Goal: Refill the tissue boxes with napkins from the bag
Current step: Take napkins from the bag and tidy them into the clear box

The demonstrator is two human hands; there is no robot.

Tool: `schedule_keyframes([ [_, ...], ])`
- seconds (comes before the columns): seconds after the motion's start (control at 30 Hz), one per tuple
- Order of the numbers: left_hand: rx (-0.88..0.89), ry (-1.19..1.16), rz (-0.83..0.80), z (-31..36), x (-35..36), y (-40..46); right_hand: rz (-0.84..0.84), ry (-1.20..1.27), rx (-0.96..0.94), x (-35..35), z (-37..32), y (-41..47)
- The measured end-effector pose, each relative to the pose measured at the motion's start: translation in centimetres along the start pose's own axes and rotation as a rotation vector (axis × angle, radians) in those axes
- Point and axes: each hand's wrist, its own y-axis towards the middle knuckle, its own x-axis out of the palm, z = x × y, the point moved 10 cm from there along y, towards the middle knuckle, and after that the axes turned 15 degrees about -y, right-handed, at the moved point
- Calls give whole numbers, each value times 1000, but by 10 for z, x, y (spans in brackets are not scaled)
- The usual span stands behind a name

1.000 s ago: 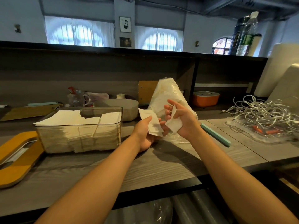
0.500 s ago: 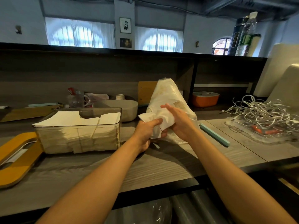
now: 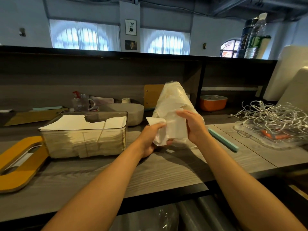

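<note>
There are two hands: one left hand (image 3: 150,139) and one right hand (image 3: 194,125). There is one plastic bag (image 3: 173,100) at 12 o'clock from the hands. There is one clear box (image 3: 83,135) full of napkins at 9 o'clock. There are two yellow boards: one yellow lid (image 3: 18,165) at 8 o'clock and one yellow board (image 3: 151,97) standing behind the bag. There is one orange tub (image 3: 213,102) at 2 o'clock, one grey bowl (image 3: 131,112), one blue stick (image 3: 223,140) at 3 o'clock, and one pile of white cords (image 3: 273,119).

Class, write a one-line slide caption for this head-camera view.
Both hands gather white napkins before the plastic bag, beside a clear tissue box.
</note>
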Motion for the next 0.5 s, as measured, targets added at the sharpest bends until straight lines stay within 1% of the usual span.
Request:
schedule_keyframes([
  [0.07, -73, -114, -10, -6, -1, 1, 40, 168, -42, -10, -6, 1],
  [0.1, -93, -146, -14, -7, -2, 2, 31, 207, -80, -11, -12, 0],
  [0.13, -95, -158, -20, -7, -2, 3, 16, 192, -126, -9, -17, -2],
  [0.17, -93, -170, -40, -7, -1, 3, 6, 123, -168, -5, -20, -5],
  [0.23, -96, -180, -119, -8, 7, 2, 1, -97, -214, 12, -22, -11],
  [0.27, -95, -167, -139, -9, 10, 1, 6, -227, -231, 20, -21, -14],
  [0.33, -73, -96, -144, -10, 12, 1, 32, -466, -326, 31, -23, -14],
  [0.4, -50, -24, -95, -11, 8, 6, 26, -534, -377, 34, -24, -13],
  [0.47, -50, -7, -33, -13, 3, 8, 17, -514, -362, 32, -23, -12],
  [0.5, -42, -20, -11, -13, 1, 9, 49, -499, -344, 27, -22, -11],
])
